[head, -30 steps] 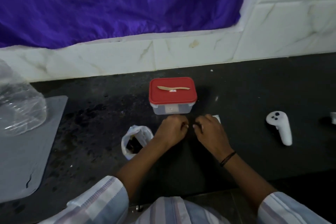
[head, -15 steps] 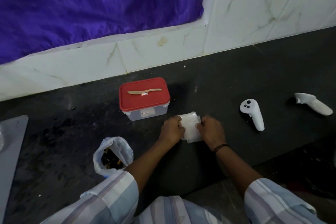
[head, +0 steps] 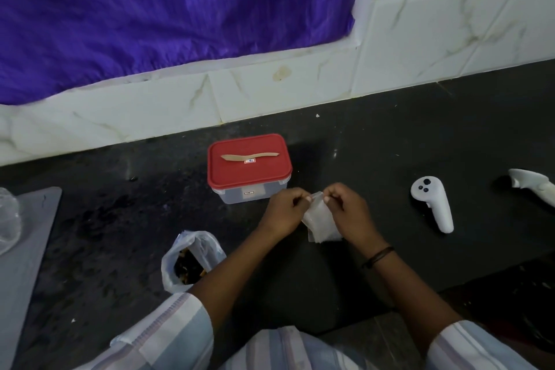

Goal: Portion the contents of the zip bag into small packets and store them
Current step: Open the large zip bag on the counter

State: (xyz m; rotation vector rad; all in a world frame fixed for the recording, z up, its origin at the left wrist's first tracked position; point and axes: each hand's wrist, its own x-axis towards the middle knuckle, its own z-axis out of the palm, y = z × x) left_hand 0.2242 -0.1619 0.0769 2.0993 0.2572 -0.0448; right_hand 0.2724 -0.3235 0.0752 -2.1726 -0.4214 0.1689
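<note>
Both hands hold a small stack of clear packets [head: 322,221] just above the dark counter. My left hand [head: 285,213] pinches the top left corner and my right hand [head: 350,213] pinches the top right edge. An open zip bag [head: 189,258] with dark contents stands to the left, near my left sleeve. Behind the hands sits a clear box with a red lid [head: 249,168], and a small wooden spoon [head: 249,156] lies on that lid.
Two white controllers lie on the right, the nearer controller [head: 432,204] and another controller at the frame edge [head: 531,189]. A grey mat [head: 27,249] with a crumpled clear bag [head: 7,222] occupies the left. A tiled wall and purple cloth [head: 165,9] stand behind.
The hands lifted the stack of packets off the counter and now pinch its top edge. The view shifted to the right and closer.
</note>
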